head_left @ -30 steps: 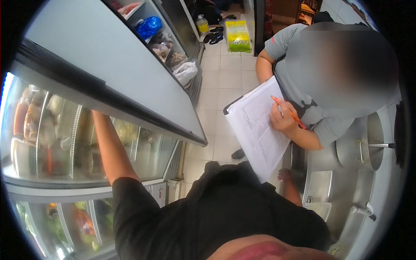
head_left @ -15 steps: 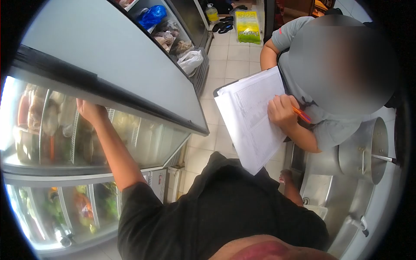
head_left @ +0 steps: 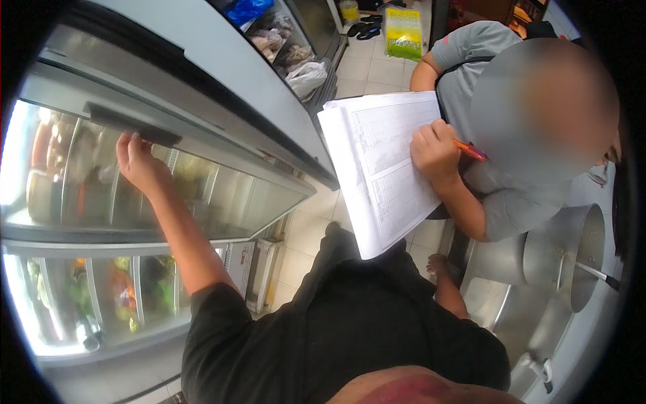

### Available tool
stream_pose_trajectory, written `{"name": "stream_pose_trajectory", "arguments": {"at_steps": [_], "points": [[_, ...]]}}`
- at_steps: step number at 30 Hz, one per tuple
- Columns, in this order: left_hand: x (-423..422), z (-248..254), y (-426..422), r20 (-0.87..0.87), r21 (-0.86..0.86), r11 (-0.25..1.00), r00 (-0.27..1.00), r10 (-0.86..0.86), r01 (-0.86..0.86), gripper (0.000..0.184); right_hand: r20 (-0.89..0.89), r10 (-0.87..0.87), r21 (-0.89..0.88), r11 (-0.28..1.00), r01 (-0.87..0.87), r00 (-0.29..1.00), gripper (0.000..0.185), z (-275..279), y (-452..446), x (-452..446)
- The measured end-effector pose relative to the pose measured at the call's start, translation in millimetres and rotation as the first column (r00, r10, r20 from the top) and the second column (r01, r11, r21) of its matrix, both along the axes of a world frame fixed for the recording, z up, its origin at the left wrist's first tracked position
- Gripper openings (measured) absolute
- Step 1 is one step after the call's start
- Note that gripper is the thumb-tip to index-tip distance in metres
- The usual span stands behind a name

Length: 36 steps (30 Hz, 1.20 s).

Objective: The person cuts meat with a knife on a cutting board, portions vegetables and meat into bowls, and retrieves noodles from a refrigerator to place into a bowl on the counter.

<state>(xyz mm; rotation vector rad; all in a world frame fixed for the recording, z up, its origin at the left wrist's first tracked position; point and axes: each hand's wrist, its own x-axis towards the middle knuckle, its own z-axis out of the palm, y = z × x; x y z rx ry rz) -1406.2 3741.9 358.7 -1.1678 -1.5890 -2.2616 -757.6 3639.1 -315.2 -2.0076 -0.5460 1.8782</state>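
Observation:
Raised at the left, my left hand has its fingers bent against the dark handle of a glass fridge door. Through the glass, packed food shows on wire shelves. My right hand hangs low beside my body, near the metal sink unit, small in view with loosely spread fingers and nothing visible in it. In front of me a person in a grey shirt holds a stack of printed sheets and an orange pen.
A door with a pale panel stands open beyond the glass door. Behind it are shelves with bagged food. A lower glass compartment holds vegetables. A large metal pot stands at the right, and a yellow-green bag lies on the tiles.
My left hand has moved from behind the door edge to the handle, now in view. The pale door panel looks narrower. The papers have shifted up and left, and my view has turned slightly.

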Motion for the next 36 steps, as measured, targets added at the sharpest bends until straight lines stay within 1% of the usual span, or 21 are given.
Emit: {"name": "stream_pose_trajectory", "arguments": {"at_steps": [3,4,6,9,11,12,14,18,19,21,22,23,24,25,26,28,30,31,32,35,36], "points": [[17.6,-3.0,-18.0,0.05,0.038,0.999,0.999,-0.016,0.014,0.008,-0.315,-0.206,-0.191,0.97,0.15,0.926,0.024,-7.1,-0.7,4.3],[24.5,-2.5,-25.3,0.042,0.059,0.996,0.997,-0.068,0.066,0.007,-0.276,-0.135,-0.176,0.98,0.088,0.952,0.024,-12.1,3.9,3.6],[28.2,-0.5,-43.4,0.084,0.044,0.997,0.994,-0.073,0.069,0.008,-0.201,0.022,-0.15,0.987,-0.053,0.979,0.025,-24.1,16.9,-10.4],[43.0,2.3,-80.2,0.111,0.043,0.985,0.979,-0.169,0.165,0.012,-0.348,0.152,-0.002,0.987,-0.162,0.925,0.018,-42.5,32.2,-5.1],[47.4,-0.3,-121.1,0.061,0.063,0.963,0.962,-0.265,0.261,0.013,-0.285,0.22,0.009,0.974,-0.227,0.933,0.017,-27.2,48.3,-22.0],[64.6,2.8,-132.2,0.085,0.09,0.976,0.975,-0.204,0.196,0.015,-0.252,0.25,0.013,0.967,-0.255,0.935,0.017,-10.1,57.5,-32.0],[80.3,3.8,-173.7,0.162,0.197,0.95,0.947,-0.276,0.243,0.024,-0.18,0.308,0.026,0.951,-0.308,0.934,0.017,21.6,74.1,-50.9],[80.7,-13.7,-262.9,0.152,0.325,0.871,0.888,-0.433,0.369,0.036,0.044,0.514,-0.028,0.858,-0.514,0.856,0.009,24.1,94.6,-110.5],[82.8,-10.5,-281.6,0.096,0.266,0.85,0.865,-0.493,0.455,0.032,0.072,0.566,-0.017,0.824,-0.566,0.821,0.008,32.6,96.4,-131.2],[83.2,-10.8,-324.0,0.044,0.229,0.819,0.835,-0.548,0.526,0.033,0.134,0.658,-0.004,0.748,-0.664,0.741,0.006,53.2,98.8,-168.5],[80.8,-17.1,-356.3,0.066,0.231,0.848,0.862,-0.503,0.477,0.032,0.166,0.698,0.0,0.706,-0.708,0.697,0.006,61.6,99.6,-186.9],[81.8,-36.0,-389.2,0.155,0.339,0.918,0.949,-0.273,0.208,0.034,0.199,0.732,0.003,0.665,-0.747,0.652,0.007,68.2,101.1,-203.1],[82.8,-54.2,-421.3,0.285,0.384,0.919,0.958,-0.024,-0.091,0.036,0.315,0.878,0.02,0.373,-0.927,0.36,0.006,52.5,105.5,-216.6],[79.4,-52.1,-432.8,0.23,0.389,0.92,0.961,-0.151,0.051,0.034,0.425,0.904,-0.005,0.043,-0.999,0.037,0.007,27.4,110.6,-231.1],[69.0,-49.1,-445.4,0.176,0.385,0.902,0.943,-0.281,0.197,0.032,0.515,0.811,-0.072,-0.281,-0.957,-0.277,0.008,6.8,114.0,-242.6],[49.6,-32.6,-459.8,0.069,0.352,0.803,0.842,-0.535,0.481,0.029,0.563,0.825,0.228,-0.095,-0.969,0.052,0.011,26.9,107.4,-278.2],[44.8,-16.2,-478.7,0.011,0.25,0.806,0.831,-0.556,0.536,0.024,0.366,0.824,0.347,0.31,-0.885,0.432,0.015,76.3,92.6,-329.1],[45.1,-10.1,-490.3,-0.004,0.175,0.876,0.89,-0.456,0.449,0.025,0.184,0.746,0.254,0.593,-0.764,0.64,0.019,111.1,81.1,-360.8],[33.9,-10.8,-506.0,-0.024,0.196,0.831,0.85,-0.526,0.52,0.027,0.193,0.747,0.304,0.572,-0.762,0.637,0.022,125.4,77.5,-385.9],[21.5,-3.5,-539.9,0.01,0.212,0.804,0.822,-0.57,0.555,0.017,0.159,0.751,0.45,0.523,-0.724,0.641,0.028,185.1,62.3,-465.7],[15.0,-11.0,-557.7,0.006,0.237,0.814,0.837,-0.547,0.53,0.02,0.185,0.766,0.515,0.458,-0.725,0.615,0.032,187.8,64.6,-491.7]]}}
